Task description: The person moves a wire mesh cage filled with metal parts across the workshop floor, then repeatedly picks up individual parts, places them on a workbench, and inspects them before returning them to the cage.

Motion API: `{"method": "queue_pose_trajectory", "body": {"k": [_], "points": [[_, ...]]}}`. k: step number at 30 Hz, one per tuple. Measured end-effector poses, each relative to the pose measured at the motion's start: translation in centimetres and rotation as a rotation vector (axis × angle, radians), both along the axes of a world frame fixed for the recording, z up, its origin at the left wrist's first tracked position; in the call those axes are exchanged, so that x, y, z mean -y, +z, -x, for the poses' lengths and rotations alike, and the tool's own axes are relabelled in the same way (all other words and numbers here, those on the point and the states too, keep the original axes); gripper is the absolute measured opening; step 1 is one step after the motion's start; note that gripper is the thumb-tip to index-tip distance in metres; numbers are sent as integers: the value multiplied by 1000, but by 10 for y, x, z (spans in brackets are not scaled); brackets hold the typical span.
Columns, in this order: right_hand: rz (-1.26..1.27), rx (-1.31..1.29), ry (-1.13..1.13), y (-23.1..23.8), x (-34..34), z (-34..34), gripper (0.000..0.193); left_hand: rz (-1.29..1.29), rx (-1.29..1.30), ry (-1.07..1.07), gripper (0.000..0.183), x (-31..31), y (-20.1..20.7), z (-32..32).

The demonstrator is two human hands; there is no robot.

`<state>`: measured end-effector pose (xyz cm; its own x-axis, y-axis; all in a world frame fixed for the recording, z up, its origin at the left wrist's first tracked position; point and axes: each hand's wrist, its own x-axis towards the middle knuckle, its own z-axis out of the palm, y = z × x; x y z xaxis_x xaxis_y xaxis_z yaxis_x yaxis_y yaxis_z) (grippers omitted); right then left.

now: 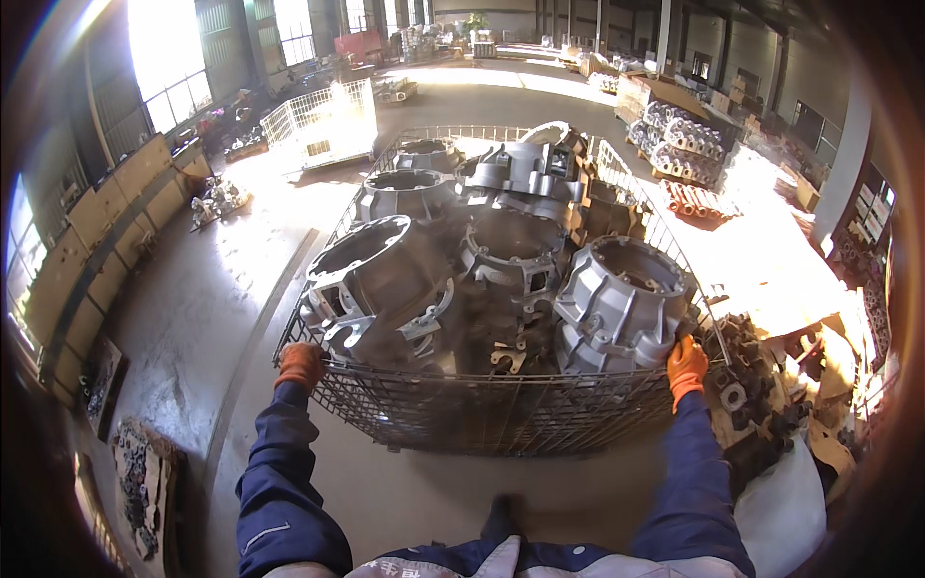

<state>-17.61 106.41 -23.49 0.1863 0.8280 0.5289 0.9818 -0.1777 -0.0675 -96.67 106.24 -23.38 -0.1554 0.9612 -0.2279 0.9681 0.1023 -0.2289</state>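
Note:
Both my arms, in dark blue sleeves, reach forward to a wire mesh cage piled with grey cast metal housings. My left hand, in an orange glove, is closed round the near left corner of its rim. At the near right, my right hand, gloved the same, grips the rim too. A bell-shaped housing with ribs lies just beyond my right hand. Another large housing, open end up, is near my left hand. More housings are stacked toward the back. The fingertips of both hands are partly hidden.
To the right of the cage lies a heap of metal parts and torn cardboard. A white wire cage stands ahead on the left. Stacked castings sit at the far right. Low pallets of small parts lie on the left.

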Motion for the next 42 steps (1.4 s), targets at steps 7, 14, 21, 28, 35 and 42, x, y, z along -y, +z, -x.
{"method": "queue_pose_trajectory", "body": {"k": [7,14,21,28,35,42], "points": [[3,-72,28,-17,-20,-13,16,64,27,55,24,-11,-7,-7],[62,-46,-22,-17,-16,-3,17,296,-24,139,32,-26,-6,-11],[4,-46,35,-15,-54,-30,13,144,-5,99,26,-51,13,-30],[44,-84,-18,-22,-34,4,12,143,-2,51,26,-44,0,9],[61,-33,-32,-27,-40,5,12,50,46,-25,17,-38,-13,8],[-40,-48,76,-66,-45,-34,11,14,33,39,19,-40,-45,-25]]}}
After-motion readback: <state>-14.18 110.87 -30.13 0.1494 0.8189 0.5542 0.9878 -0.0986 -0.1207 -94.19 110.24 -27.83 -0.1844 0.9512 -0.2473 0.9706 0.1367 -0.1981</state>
